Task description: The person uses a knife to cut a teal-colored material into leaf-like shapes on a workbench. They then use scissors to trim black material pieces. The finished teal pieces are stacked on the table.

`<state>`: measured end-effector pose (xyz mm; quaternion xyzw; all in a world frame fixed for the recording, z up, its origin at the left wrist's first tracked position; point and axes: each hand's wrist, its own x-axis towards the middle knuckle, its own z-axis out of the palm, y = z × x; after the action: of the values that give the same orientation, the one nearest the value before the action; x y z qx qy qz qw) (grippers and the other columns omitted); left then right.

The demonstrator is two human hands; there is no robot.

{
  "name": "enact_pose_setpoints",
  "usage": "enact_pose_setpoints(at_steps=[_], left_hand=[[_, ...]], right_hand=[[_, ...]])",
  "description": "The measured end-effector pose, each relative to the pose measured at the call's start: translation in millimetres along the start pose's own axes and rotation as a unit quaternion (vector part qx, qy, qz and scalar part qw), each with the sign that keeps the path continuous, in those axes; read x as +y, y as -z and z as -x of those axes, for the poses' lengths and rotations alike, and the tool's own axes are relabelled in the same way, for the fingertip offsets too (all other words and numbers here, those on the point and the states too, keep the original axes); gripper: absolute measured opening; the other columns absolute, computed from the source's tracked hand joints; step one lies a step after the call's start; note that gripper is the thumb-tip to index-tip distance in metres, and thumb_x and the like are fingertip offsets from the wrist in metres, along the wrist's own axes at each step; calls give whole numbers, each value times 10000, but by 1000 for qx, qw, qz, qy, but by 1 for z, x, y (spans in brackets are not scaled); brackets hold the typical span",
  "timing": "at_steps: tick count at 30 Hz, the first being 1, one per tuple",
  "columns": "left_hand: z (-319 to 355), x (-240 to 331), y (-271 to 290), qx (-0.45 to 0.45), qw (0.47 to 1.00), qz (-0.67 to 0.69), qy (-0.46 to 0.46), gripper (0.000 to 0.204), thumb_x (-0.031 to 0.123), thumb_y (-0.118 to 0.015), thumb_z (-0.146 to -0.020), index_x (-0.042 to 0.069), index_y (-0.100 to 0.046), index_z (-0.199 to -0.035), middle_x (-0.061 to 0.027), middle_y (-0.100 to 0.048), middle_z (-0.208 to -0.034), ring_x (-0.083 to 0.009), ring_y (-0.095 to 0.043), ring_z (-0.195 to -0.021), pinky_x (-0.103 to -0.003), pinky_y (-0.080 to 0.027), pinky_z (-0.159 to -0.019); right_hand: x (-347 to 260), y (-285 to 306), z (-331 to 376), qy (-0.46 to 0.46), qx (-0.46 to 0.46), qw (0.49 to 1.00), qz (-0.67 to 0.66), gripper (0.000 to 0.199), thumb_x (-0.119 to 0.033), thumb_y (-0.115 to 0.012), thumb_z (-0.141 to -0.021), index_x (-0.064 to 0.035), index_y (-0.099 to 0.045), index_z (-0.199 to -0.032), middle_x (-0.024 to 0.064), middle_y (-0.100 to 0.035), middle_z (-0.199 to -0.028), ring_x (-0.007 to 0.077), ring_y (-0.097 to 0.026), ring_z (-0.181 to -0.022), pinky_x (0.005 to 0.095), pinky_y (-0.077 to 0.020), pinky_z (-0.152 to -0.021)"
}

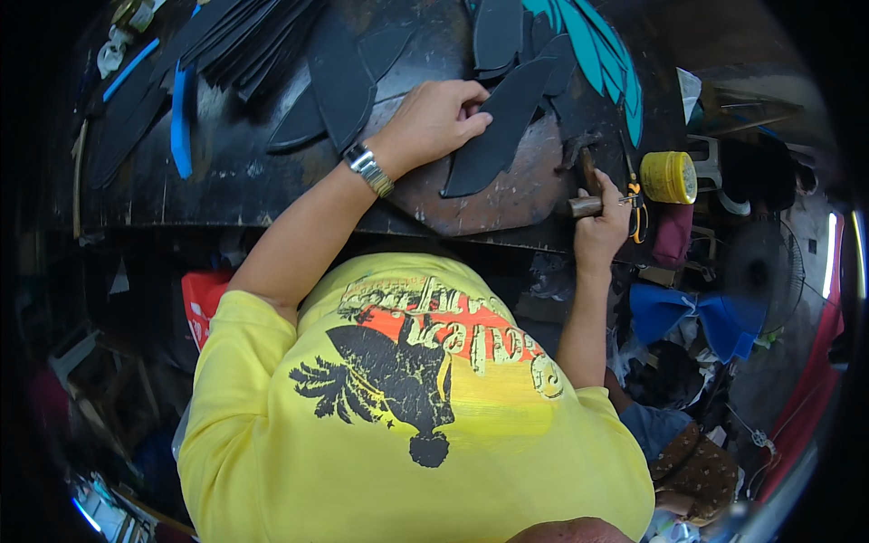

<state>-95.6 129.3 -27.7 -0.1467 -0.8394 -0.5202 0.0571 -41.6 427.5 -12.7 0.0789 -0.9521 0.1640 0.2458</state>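
My left hand (444,125), with a metal watch at the wrist, is closed, its curled fingertips at the left edge of a black wing-shaped cut piece (496,131). That piece lies slantwise over a brown worn board (507,206) on the dark table. At the table's front right, my right hand (604,222) is closed round a tool with a dark wooden handle (586,207); its working end is hard to make out. Orange-handled scissors (639,217) lie right beside that hand. Left of my left hand are other black cut pieces (339,86), partly overlapping.
A fan of black strips (258,45) and blue strips (182,122) lie at the left of the table (272,195). Teal feather-shaped pieces (611,59) are at the far right. A yellow tub (668,177) stands by the right edge. Beyond it is a fan (769,271).
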Motion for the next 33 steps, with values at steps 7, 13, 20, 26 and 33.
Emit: enact_pose_setpoints(at_steps=[7,13,20,26,33], left_hand=[[-2,8,1,16,995,90,35,319,191,-701,-954,-16,-671,-1194,-40,-684,-817,-81,-585,-648,-231,-471,-612],[-25,24,6,12,973,223,64,335,178,-688,-976,-41,-658,-1228,20,-630,-783,-22,-525,-604,-192,-420,-541],[-117,48,0,20,991,127,-33,519,195,-696,-963,-25,-542,-1406,-98,-697,-1008,-134,-702,-762,-247,-560,-664],[-52,35,10,-3,966,-148,-213,490,192,-734,-887,67,-602,-1342,-195,-567,-1362,-384,-603,-1190,-428,-501,-997],[65,21,85,8,960,-279,-26,625,260,-805,-826,105,-579,-1389,-180,-449,-1508,-377,-446,-1390,-441,-387,-1140]], right_hand=[[-59,-39,-3,60,-32,952,-298,374,3,-783,-790,-42,-689,-1149,147,-707,-1067,311,-656,-963,385,-516,-845],[-59,-49,-1,42,12,945,-325,361,48,-748,-826,-39,-676,-1168,118,-690,-985,231,-658,-865,314,-508,-797],[-54,-51,1,58,18,944,-323,362,62,-729,-816,-37,-676,-1160,114,-694,-964,243,-666,-896,318,-509,-820],[-53,-53,3,33,-5,940,-339,367,66,-710,-842,-46,-676,-1190,84,-683,-1002,185,-656,-924,296,-501,-838],[-56,-53,1,47,8,941,-336,364,66,-734,-806,-55,-694,-1147,89,-686,-942,215,-628,-826,315,-506,-768]])
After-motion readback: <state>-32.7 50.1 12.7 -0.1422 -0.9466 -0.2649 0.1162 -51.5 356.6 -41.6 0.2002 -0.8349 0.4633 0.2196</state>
